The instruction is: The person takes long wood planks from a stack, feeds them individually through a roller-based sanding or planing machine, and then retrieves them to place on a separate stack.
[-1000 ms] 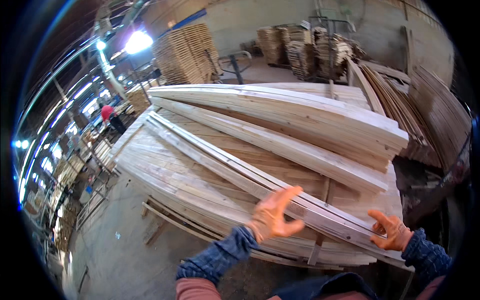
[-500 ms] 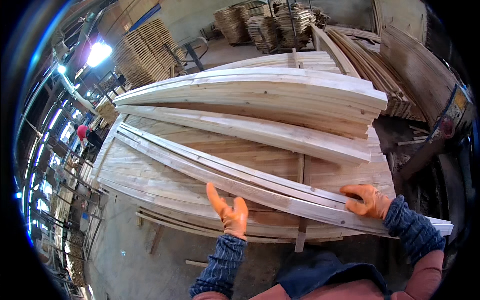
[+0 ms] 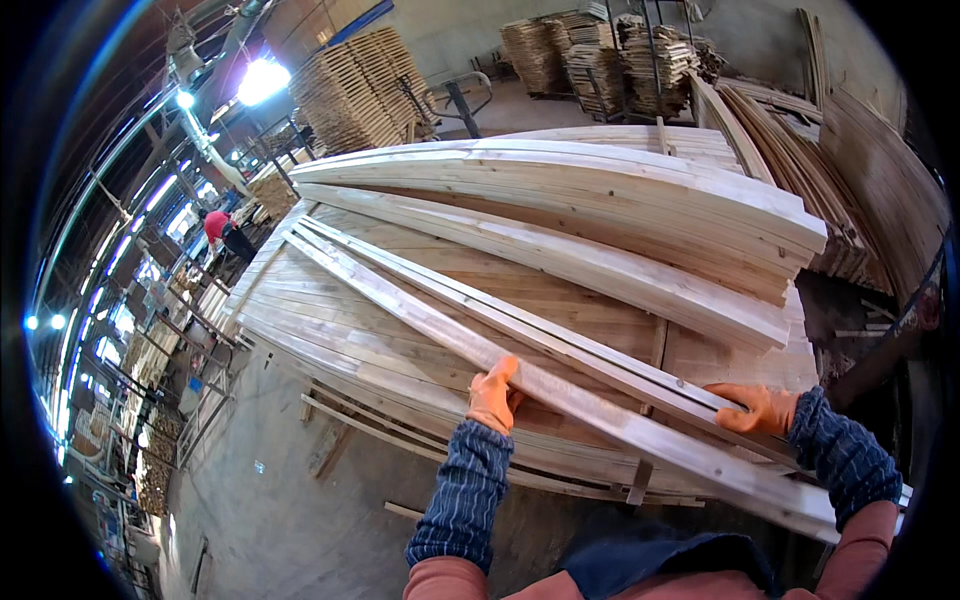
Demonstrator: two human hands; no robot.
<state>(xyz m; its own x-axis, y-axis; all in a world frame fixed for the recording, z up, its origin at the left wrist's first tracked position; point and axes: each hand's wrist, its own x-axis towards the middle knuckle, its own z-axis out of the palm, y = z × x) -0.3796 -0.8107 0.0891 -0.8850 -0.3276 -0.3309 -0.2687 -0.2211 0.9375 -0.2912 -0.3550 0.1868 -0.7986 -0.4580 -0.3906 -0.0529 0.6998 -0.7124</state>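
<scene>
My left hand (image 3: 492, 398), in an orange glove, is closed round the near edge of a long wooden strip (image 3: 575, 398). That strip runs from the table's far left toward my right side, angled apart from the others. My right hand (image 3: 757, 409), gloved the same way, grips the right part of the narrow wooden strips (image 3: 540, 335) lying just behind; its fingertips rest over their top edges. Beneath is a wide layer of pale boards (image 3: 390, 335) laid edge to edge. The right end of the near strip passes under my right forearm.
Thick beams (image 3: 600, 268) and a taller stack of boards (image 3: 560, 185) lie along the far side. Stacked timber (image 3: 360, 90) stands behind on the left. Loose planks (image 3: 800, 180) lean at the right. Another person (image 3: 222, 232) in red is far left.
My left hand has gone from open beside the strips to gripping the nearest one. That strip has swung toward me, away from the others. The whole view has shifted somewhat.
</scene>
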